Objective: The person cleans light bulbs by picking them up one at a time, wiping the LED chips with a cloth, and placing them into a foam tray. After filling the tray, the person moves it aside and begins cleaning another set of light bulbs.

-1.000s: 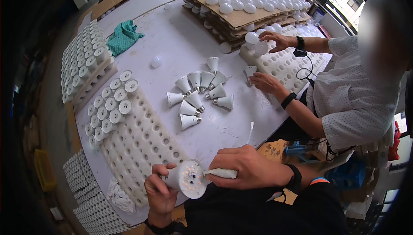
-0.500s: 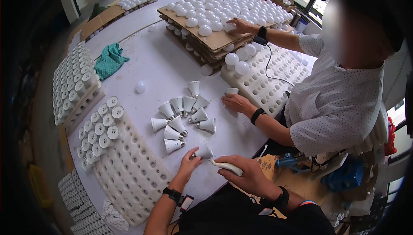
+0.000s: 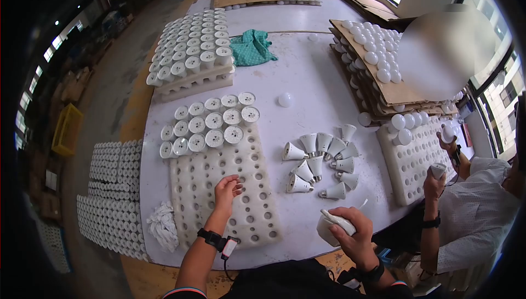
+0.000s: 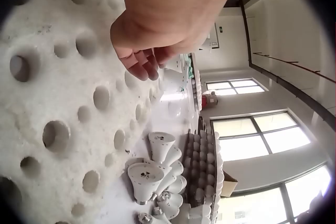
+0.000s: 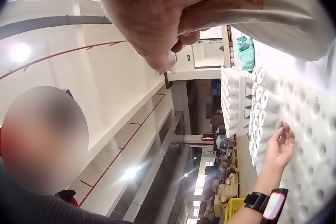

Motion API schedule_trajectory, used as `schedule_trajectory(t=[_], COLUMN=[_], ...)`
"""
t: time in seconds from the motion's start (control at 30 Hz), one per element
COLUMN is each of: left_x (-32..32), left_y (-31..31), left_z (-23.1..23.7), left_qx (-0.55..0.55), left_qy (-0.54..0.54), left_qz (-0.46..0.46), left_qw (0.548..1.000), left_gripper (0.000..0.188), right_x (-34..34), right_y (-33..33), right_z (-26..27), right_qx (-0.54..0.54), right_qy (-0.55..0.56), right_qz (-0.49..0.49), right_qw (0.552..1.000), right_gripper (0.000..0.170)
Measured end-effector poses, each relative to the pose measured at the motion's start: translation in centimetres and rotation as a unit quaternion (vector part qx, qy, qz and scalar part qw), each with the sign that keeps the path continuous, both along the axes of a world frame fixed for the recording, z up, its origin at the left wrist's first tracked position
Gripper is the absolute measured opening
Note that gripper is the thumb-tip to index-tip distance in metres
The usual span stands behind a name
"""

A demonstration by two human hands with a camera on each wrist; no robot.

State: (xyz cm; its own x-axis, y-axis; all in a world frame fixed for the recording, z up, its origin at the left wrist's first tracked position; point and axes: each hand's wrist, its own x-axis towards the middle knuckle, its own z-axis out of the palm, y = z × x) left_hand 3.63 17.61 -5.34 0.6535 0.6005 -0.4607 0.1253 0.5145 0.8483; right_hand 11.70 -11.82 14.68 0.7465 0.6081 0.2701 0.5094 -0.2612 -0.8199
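Observation:
My left hand [image 3: 227,194] hovers over the white foam tray [image 3: 249,217], its fingers loosely bent and nothing in them. The left wrist view shows the same hand [image 4: 160,29] above the tray's holes [image 4: 55,134]. My right hand [image 3: 357,236] grips a white pouch [image 3: 334,226] near the table's front edge; the pouch [image 5: 283,14] looks large in the right wrist view. Several white bulb housings [image 3: 315,165] lie in a cluster between the hands and farther back. More housings [image 3: 214,119] stand upright in rows on the tray's far part.
A filled tray of housings [image 3: 193,52] and a green cloth [image 3: 253,47] lie farther back. One white dome [image 3: 285,99] sits mid-table. At right are cardboard layers with domes [image 3: 371,58], another foam tray [image 3: 408,162] and a person [image 3: 476,211] holding a housing and a dome.
The head view has swung left. My left hand has let go of a housing, now lying by the cluster, and moved left over the tray. My right hand still grips the pouch.

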Motion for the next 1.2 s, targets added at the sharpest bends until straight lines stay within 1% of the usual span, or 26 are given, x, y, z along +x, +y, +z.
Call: schedule_trajectory(t=[0.1, 0.13, 0.17, 0.2, 0.23, 0.27, 0.3, 0.33, 0.37, 0.43, 0.5, 0.53, 0.57, 0.63, 0.7, 0.77, 0.8, 0.83, 0.9, 0.93, 0.97, 1.03, 1.07, 1.13, 1.17, 1.2], left_x=[1.1, 2.3, 3.4, 4.7, 5.8, 6.8, 7.6, 8.6, 9.4, 10.4, 11.5, 11.4, 11.2, 10.5, 8.6, 5.5, 3.7, 2.1, -1.0, -2.2, -3.2, -5.2, -6.1, -7.6, -7.9, -8.2], left_y=[3.6, 4.3, 5.0, 6.0, 6.1, 6.1, 6.0, 6.3, 6.8, 6.8, 8.0, 7.9, 7.5, 7.4, 5.3, 2.7, 1.2, -0.5, -3.2, -4.1, -4.8, -6.3, -7.2, -8.8, -9.0, -9.0], left_z=[-0.8, -1.1, -1.5, -2.4, -1.6, -1.4, -1.1, -2.6, -3.6, -2.8, -3.9, -3.9, -3.8, -3.7, -1.9, 1.1, 3.1, 5.7, 11.4, 12.5, 13.2, 15.0, 15.9, 17.7, 17.7, 17.6], left_qx=[0.010, 0.041, 0.072, 0.086, 0.096, 0.125, 0.097, 0.129, 0.110, 0.161, 0.165, 0.159, 0.158, 0.204, 0.224, 0.188, 0.052, -0.082, -0.214, -0.248, -0.285, -0.261, -0.259, -0.306, -0.305, -0.348], left_qy=[-0.003, 0.003, 0.000, 0.006, -0.010, -0.034, -0.031, -0.023, -0.023, 0.024, 0.034, 0.026, 0.022, -0.003, -0.023, -0.182, -0.201, -0.217, -0.177, -0.165, -0.158, -0.163, -0.156, -0.171, -0.171, -0.168], left_qz=[0.002, 0.003, -0.005, -0.020, -0.036, -0.051, -0.052, -0.036, -0.034, -0.038, -0.047, -0.032, -0.041, -0.006, -0.013, -0.006, -0.023, -0.026, -0.155, -0.183, -0.213, -0.266, -0.246, -0.241, -0.232, -0.272], left_qw=[1.000, 0.999, 0.997, 0.996, 0.995, 0.990, 0.993, 0.991, 0.993, 0.986, 0.985, 0.986, 0.986, 0.979, 0.974, 0.965, 0.978, 0.972, 0.948, 0.937, 0.921, 0.913, 0.921, 0.905, 0.908, 0.881], left_gripper=[0.033, 0.039, 0.045, 0.057, 0.059, 0.063, 0.060, 0.068, 0.062, 0.062, 0.052, 0.046, 0.046, 0.041, 0.038, 0.037, 0.042, 0.047, 0.047, 0.048, 0.049, 0.049, 0.049, 0.049, 0.049, 0.049], right_x=[-1.4, -1.8, -2.5, -3.1, -3.7, -4.4, -5.0, -5.5, -5.9, -6.3, -6.1, -6.1, -6.1, -5.7, -4.8, -4.2, -4.0, -3.7, -3.3, -3.2, -3.1, -3.1, -3.2, -3.4, -3.5, -3.7], right_y=[2.3, 2.9, 3.3, 4.0, 4.8, 5.2, 5.6, 5.9, 6.1, 6.3, 6.1, 6.0, 5.8, 5.3, 4.4, 3.7, 3.1, 2.6, 1.4, 1.0, 0.6, 0.2, 0.3, 0.3, 0.4, 0.4], right_z=[0.4, 0.0, 0.9, 0.4, 0.6, -0.3, -0.3, -0.1, 0.0, 0.2, 0.5, 0.5, 0.5, 0.4, 0.9, 0.7, 1.3, 1.8, 3.0, 3.7, 3.6, 2.5, 2.6, 2.7, 2.8, 3.0], right_qx=[-0.001, -0.001, -0.050, -0.034, 0.010, 0.013, 0.018, 0.024, 0.032, 0.044, 0.053, 0.051, 0.051, 0.044, 0.070, 0.069, 0.064, 0.057, 0.021, -0.012, -0.010, 0.002, 0.001, 0.007, 0.009, 0.006], right_qy=[0.019, -0.012, 0.024, 0.027, 0.043, 0.052, 0.055, 0.061, 0.068, 0.086, 0.096, 0.107, 0.104, 0.121, 0.084, 0.021, 0.043, 0.022, 0.002, -0.016, -0.039, -0.098, -0.122, -0.171, -0.169, -0.178], right_qz=[0.004, 0.003, 0.009, 0.000, -0.011, -0.021, -0.035, -0.042, -0.045, -0.060, -0.020, -0.010, -0.020, 0.031, 0.040, -0.004, -0.014, -0.031, -0.025, -0.019, -0.013, -0.011, -0.008, -0.001, 0.008, 0.019], right_qw=[1.000, 1.000, 0.998, 0.999, 0.999, 0.998, 0.998, 0.997, 0.996, 0.994, 0.994, 0.993, 0.993, 0.991, 0.993, 0.997, 0.997, 0.998, 0.999, 1.000, 0.999, 0.995, 0.993, 0.985, 0.986, 0.984], right_gripper=[0.028, 0.033, 0.035, 0.034, 0.034, 0.034, 0.033, 0.033, 0.032, 0.033, 0.035, 0.035, 0.035, 0.035, 0.034, 0.032, 0.031, 0.030, 0.028, 0.029, 0.030, 0.039, 0.040, 0.043, 0.043, 0.045])
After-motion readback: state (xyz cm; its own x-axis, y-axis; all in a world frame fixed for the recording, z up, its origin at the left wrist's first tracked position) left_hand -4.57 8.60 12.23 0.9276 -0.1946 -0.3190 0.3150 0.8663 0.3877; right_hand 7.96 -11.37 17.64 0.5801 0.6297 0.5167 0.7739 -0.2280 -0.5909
